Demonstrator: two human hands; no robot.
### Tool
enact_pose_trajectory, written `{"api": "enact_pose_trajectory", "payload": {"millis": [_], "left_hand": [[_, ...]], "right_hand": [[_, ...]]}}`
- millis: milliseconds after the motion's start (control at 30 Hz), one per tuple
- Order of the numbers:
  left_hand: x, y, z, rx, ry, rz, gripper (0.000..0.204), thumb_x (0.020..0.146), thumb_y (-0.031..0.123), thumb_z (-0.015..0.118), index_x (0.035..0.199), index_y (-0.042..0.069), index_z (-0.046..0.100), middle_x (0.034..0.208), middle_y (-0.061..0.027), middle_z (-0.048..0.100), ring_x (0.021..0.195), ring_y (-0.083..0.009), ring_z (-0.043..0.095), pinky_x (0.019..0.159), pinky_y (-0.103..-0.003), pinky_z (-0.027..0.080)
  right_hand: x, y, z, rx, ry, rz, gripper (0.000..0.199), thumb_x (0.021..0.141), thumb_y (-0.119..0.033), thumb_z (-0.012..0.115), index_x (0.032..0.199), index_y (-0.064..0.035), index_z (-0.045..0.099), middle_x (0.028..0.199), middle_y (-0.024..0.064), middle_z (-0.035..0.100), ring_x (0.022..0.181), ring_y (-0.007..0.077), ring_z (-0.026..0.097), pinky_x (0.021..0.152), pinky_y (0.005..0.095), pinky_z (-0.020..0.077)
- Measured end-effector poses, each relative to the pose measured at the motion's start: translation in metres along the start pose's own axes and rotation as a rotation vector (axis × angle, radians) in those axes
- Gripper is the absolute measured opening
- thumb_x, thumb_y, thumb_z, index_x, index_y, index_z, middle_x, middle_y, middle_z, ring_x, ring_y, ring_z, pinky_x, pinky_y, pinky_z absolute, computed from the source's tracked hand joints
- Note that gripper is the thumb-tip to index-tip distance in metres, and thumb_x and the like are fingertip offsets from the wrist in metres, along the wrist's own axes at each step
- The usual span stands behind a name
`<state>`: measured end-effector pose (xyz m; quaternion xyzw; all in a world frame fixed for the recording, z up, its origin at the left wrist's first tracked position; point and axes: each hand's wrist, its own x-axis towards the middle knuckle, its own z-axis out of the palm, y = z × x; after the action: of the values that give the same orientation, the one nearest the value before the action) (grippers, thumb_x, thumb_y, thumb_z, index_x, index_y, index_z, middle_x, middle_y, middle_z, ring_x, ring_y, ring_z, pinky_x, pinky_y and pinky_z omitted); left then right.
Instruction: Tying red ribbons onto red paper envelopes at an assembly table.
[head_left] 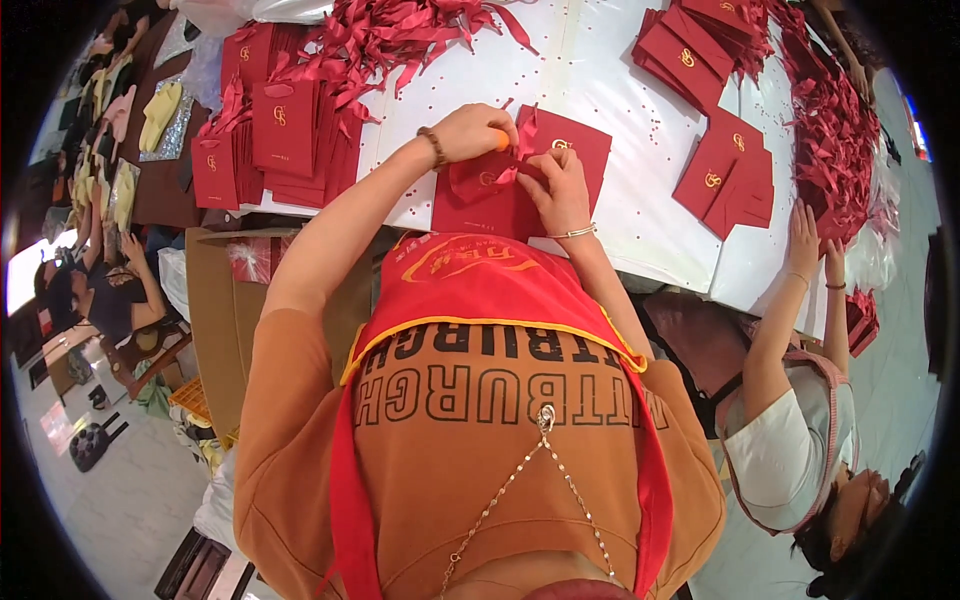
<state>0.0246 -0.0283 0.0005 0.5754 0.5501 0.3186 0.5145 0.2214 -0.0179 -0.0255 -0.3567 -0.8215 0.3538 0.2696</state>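
Note:
A flat dark red paper bag (520,185) with a gold emblem lies at the near edge of the white table (620,130). My left hand (468,130) is closed over the bag's upper left part, with an orange finger cover showing at a fingertip. My right hand (555,185) pinches a red ribbon (522,135) where it meets the bag's top. Both hands touch the same bag, close together.
Stacks of red bags (275,140) stand left of my hands, with a heap of red ribbons (400,35) behind. More bags (700,50) lie far right. A co-worker's hands (812,250) rest on the table's right edge. An open cardboard box (225,310) sits below left.

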Motion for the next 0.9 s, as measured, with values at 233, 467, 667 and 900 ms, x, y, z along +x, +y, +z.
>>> {"api": "enact_pose_trajectory", "payload": {"millis": [233,467,667,900], "left_hand": [[0.029,0.01,0.004,0.656,-0.124,-0.35,0.04,0.072,0.043,0.058,0.079,0.004,0.065,0.068,-0.0111,0.062,0.061,-0.022,0.057,0.058,-0.032,0.043],[0.028,-0.007,0.004,0.26,-0.034,-0.255,0.026,0.074,0.028,0.064,0.071,0.002,0.06,0.06,-0.0041,0.056,0.051,-0.0103,0.048,0.048,-0.025,0.037],[0.034,-0.018,-0.011,-0.047,0.002,-0.243,0.022,0.077,0.021,0.062,0.069,0.003,0.054,0.058,0.002,0.049,0.047,-0.0041,0.038,0.043,-0.02,0.029],[0.025,0.022,-0.045,-0.541,0.366,-0.175,0.027,0.084,0.025,0.054,0.104,0.007,0.049,0.078,-0.0002,0.053,0.061,-0.0063,0.048,0.054,-0.02,0.038]], "right_hand": [[0.0,-0.004,0.001,-0.036,0.1,-0.12,0.018,0.067,-0.012,0.067,0.083,-0.0095,0.06,0.098,0.0077,0.048,0.086,0.0263,0.045,0.074,0.0361,0.0385],[-0.007,0.0,0.007,0.183,0.091,0.033,0.034,0.068,-0.01,0.068,0.1,-0.0112,0.057,0.106,0.0117,0.047,0.102,0.0289,0.043,0.085,0.0372,0.0382],[-0.007,0.002,0.018,0.608,-0.153,0.343,0.057,0.075,-0.003,0.064,0.123,-0.0051,0.033,0.11,0.009,0.047,0.103,0.0171,0.047,0.084,0.03,0.0432],[0.007,0.0,0.009,0.95,-0.054,0.31,0.056,0.073,-0.002,0.064,0.121,-0.0061,0.035,0.104,0.0083,0.053,0.088,0.0157,0.055,0.078,0.0253,0.0453]]}}
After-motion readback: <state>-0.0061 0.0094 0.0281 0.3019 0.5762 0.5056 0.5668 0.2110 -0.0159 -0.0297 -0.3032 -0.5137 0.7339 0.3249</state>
